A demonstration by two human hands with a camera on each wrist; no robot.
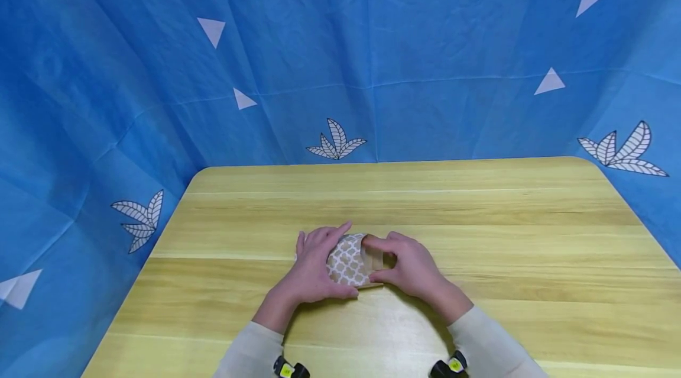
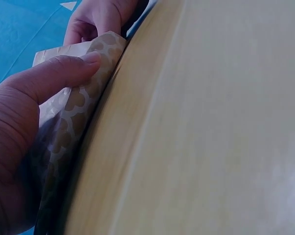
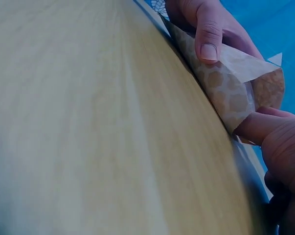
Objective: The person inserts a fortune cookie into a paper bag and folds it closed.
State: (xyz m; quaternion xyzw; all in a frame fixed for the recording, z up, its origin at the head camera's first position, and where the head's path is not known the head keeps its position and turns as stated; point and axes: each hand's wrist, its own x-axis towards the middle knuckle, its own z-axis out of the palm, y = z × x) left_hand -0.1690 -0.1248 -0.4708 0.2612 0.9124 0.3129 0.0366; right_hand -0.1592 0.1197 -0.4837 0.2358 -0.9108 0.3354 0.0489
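Note:
A small paper box of brown card with a white lattice pattern lies on the wooden table, its right end gaping so that plain brown card shows. My left hand grips the box from the left, thumb along the near side and fingers over the far side. The left wrist view shows that thumb pressed on the patterned side of the box. At the gaping end, my right hand pinches the box with thumb and forefinger. Seen from the right wrist, a fingertip of the right hand covers the near corner of that end.
The light wooden table has rounded far corners. A blue curtain with white triangles and leaf prints hangs behind it and along the left side. Dark wrist cameras sit on both sleeves.

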